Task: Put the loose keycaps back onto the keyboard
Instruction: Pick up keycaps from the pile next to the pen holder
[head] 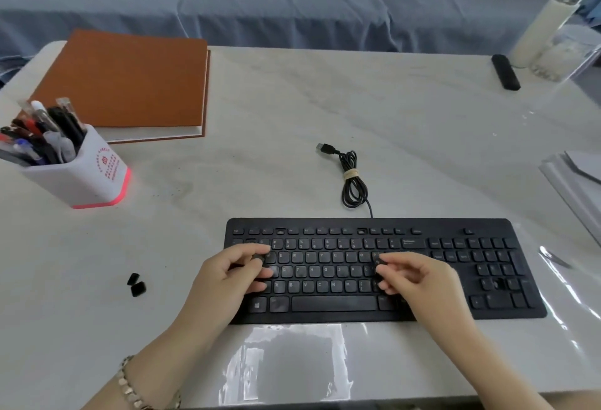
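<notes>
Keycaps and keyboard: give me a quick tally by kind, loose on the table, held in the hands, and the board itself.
Loose keycaps on the table: 2
Held keycap, pinched in the left hand: 1
Keyboard: 1
Total: 4. Whether the right hand holds another keycap, I cannot tell.

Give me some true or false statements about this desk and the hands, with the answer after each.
Two loose keycaps lie on the table left of the keyboard. True.
The keyboard's cable is plugged into a computer. False: it lies bundled on the table, plug free.
The left hand pinches a dark keycap above the keyboard's left side. True.
The pen holder is empty. False: it is full of pens.
</notes>
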Tool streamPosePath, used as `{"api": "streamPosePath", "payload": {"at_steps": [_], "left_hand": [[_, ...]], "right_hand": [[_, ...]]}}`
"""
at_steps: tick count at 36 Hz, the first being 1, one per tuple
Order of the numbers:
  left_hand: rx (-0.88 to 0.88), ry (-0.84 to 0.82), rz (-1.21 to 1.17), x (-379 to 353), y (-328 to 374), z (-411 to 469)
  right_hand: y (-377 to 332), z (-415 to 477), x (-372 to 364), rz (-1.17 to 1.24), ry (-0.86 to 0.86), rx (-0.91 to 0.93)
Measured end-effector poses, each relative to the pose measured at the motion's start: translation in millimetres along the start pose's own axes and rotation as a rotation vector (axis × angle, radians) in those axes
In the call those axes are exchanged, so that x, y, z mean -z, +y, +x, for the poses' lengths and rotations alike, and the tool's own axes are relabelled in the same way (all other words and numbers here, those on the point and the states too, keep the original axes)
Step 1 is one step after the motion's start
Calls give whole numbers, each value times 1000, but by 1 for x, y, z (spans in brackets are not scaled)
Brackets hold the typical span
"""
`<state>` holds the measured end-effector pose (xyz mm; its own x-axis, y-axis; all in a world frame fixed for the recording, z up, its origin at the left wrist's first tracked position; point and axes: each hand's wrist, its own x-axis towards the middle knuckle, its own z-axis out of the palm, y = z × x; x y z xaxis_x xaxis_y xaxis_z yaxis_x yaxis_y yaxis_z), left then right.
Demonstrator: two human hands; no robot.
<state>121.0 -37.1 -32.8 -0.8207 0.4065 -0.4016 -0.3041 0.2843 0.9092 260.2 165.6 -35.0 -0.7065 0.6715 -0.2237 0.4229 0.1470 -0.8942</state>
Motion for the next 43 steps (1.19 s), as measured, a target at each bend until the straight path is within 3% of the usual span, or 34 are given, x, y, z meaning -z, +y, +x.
{"api": "streamPosePath", "payload": {"at_steps": [9, 38, 43], "left_hand": [[-91, 22, 144, -11, 5, 2], [-77, 20, 75, -10, -6, 5], [-73, 21, 74, -11, -5, 5]], "right_hand": [[12, 30, 12, -328, 82, 256], [30, 70, -17, -415, 178, 455], [36, 65, -23, -568, 303, 664]]}}
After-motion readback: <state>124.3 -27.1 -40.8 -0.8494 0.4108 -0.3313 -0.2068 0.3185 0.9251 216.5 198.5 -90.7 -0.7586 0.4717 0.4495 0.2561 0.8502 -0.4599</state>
